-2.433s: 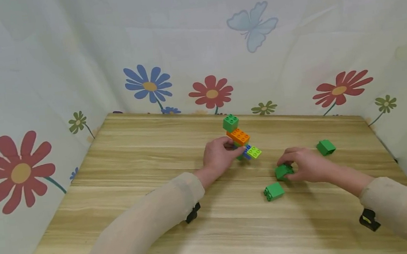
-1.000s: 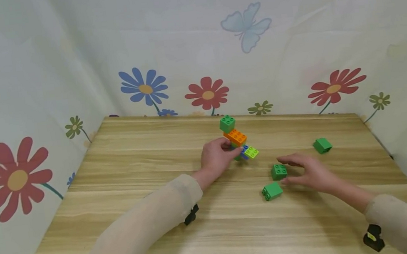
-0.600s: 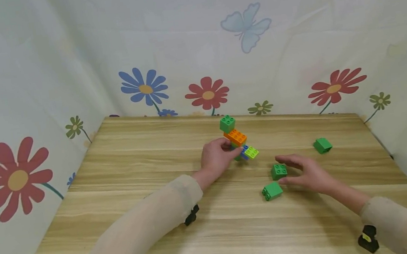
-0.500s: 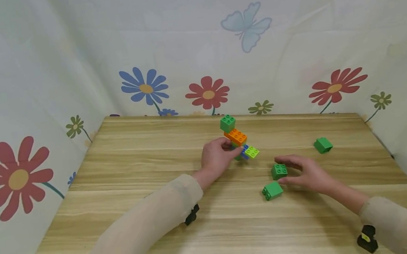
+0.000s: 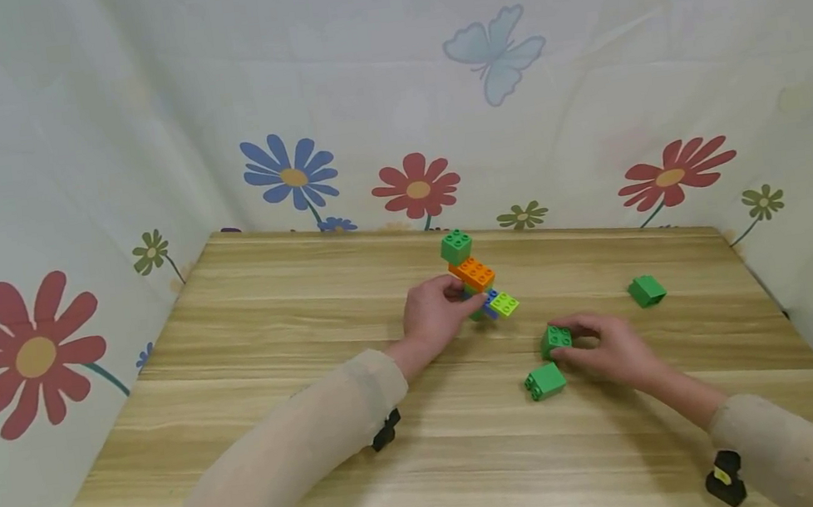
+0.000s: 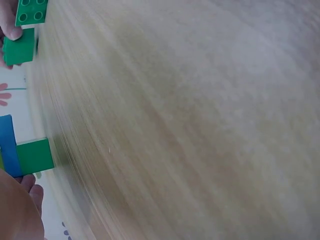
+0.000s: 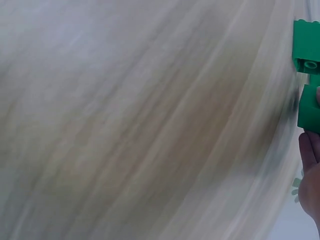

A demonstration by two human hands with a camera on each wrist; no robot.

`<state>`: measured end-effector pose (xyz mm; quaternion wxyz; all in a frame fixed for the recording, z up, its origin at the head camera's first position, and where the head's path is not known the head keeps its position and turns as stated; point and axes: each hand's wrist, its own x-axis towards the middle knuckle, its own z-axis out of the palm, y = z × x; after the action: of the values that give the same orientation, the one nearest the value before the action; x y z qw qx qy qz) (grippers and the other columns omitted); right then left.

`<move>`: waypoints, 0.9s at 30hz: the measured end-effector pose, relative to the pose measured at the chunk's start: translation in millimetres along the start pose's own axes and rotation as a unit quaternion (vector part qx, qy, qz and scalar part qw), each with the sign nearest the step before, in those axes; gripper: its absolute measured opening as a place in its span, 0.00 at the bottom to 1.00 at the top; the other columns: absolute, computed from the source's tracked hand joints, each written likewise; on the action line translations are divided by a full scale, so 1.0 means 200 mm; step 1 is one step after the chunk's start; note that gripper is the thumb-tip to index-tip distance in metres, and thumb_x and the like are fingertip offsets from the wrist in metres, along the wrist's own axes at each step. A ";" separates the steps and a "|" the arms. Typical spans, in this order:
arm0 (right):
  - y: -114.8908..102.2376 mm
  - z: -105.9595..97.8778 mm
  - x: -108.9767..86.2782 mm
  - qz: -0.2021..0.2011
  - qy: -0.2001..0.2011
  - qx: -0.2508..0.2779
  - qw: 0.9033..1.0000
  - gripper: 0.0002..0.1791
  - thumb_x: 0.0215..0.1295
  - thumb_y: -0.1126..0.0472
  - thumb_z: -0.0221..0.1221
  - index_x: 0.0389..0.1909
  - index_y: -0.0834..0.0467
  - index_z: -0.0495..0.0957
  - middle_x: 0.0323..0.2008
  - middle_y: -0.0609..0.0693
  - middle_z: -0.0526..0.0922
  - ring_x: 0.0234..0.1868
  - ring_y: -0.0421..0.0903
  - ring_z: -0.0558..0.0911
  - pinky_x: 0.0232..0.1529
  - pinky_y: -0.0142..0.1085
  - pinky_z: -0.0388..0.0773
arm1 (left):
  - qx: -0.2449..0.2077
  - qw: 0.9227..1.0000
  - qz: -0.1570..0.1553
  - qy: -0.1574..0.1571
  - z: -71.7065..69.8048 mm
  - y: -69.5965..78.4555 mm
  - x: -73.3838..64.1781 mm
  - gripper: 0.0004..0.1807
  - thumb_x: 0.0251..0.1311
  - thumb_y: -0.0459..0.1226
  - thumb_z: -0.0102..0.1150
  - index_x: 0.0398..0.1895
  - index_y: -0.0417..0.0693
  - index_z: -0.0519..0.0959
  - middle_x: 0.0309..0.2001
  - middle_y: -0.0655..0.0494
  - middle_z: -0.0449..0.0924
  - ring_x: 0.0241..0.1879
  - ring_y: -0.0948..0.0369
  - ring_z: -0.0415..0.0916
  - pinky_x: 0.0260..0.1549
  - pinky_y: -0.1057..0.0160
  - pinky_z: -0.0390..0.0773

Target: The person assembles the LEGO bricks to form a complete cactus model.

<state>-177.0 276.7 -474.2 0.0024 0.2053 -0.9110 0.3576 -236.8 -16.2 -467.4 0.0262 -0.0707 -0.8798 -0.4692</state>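
Observation:
My left hand point(image 5: 432, 313) grips a stack of toy building bricks near its base, in the head view. A green brick point(image 5: 456, 246) tops the stack, above an orange brick point(image 5: 472, 273); a lime brick point(image 5: 504, 303) juts out low on the right. The left wrist view shows the stack's blue brick point(image 6: 7, 145) and bottom green brick point(image 6: 36, 155). Farther right, my right hand point(image 5: 609, 347) pinches a studded green brick point(image 5: 556, 341) between thumb and fingers. Its studs face up, and it appears to be on or just above the table.
Just in front of the pinched brick, another green brick point(image 5: 545, 381) lies on its side on the wooden table point(image 5: 291, 300). A further green brick point(image 5: 647, 290) lies toward the back right. A flowered white curtain point(image 5: 327, 87) encloses the back and sides.
My right hand let go of the green brick, now studs up, stayed open beside it, then moved slightly left and closed thumb and fingers on it again. The left hand keeps its grip.

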 end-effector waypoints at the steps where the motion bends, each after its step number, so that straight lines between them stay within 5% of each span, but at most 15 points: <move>1: -0.01 0.00 0.00 0.005 0.004 -0.002 1.000 0.21 0.65 0.64 0.75 0.58 0.61 0.86 0.49 0.51 0.91 0.51 0.49 0.90 0.54 0.46 0.87 | 0.000 1.000 0.001 0.001 0.00 0.00 0.00 0.17 0.62 0.50 0.78 0.46 0.49 0.89 0.44 0.58 0.91 0.43 0.62 0.88 0.46 0.63 0.87; 4: -0.03 -0.01 0.01 0.017 0.021 -0.005 1.000 0.22 0.65 0.62 0.75 0.59 0.61 0.86 0.47 0.51 0.91 0.50 0.54 0.90 0.51 0.48 0.88 | -0.001 1.000 0.002 0.003 0.01 0.00 0.00 0.18 0.63 0.49 0.78 0.46 0.49 0.89 0.44 0.57 0.91 0.43 0.62 0.88 0.46 0.62 0.87; 13: -0.15 -0.05 0.09 0.027 0.071 -0.011 0.997 0.24 0.66 0.57 0.76 0.61 0.58 0.86 0.48 0.52 0.92 0.49 0.54 0.90 0.43 0.30 0.84 | -0.006 1.000 0.000 0.005 0.00 0.00 -0.01 0.17 0.63 0.49 0.78 0.46 0.48 0.88 0.45 0.56 0.91 0.43 0.61 0.88 0.46 0.62 0.88; 27: -0.25 -0.06 0.23 0.023 0.096 -0.027 0.995 0.26 0.66 0.53 0.75 0.61 0.58 0.86 0.44 0.52 0.93 0.45 0.52 0.90 0.41 0.34 0.83 | -0.009 1.000 0.000 0.011 0.01 0.00 -0.01 0.18 0.63 0.49 0.78 0.47 0.48 0.89 0.45 0.55 0.92 0.45 0.60 0.89 0.47 0.61 0.88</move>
<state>-201.9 234.3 -425.1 0.0872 0.1492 -0.9203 0.3510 -235.2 -14.4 -469.1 0.0352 -0.0657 -0.8754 -0.4777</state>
